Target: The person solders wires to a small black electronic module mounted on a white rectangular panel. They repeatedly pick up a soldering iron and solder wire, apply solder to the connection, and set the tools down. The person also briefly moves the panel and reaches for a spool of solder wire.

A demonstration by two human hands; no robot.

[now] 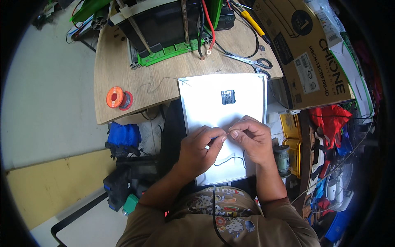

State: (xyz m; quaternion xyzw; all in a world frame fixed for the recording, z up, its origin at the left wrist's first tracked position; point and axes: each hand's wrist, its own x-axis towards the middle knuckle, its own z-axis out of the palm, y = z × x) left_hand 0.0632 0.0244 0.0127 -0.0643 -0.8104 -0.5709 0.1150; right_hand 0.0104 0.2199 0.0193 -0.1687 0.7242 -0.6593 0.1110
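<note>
Over a white board (201, 99) on my lap, my left hand (200, 149) and my right hand (254, 139) meet with fingertips pinched. Between them they grip the end of a thin wire; the fingers hide most of it. Part of a dark wire (229, 158) curves across the board below my hands, toward my right wrist. Farther up the board lies a small black part with metal contacts (228, 97), apart from both hands.
A wooden table (164, 82) ahead carries a solder spool (115, 98), scissors (251, 61), a soldering iron with yellow handle (253, 22) and a large battery (160, 29) in a green frame with red and black cables. A cardboard box (304, 53) stands at right.
</note>
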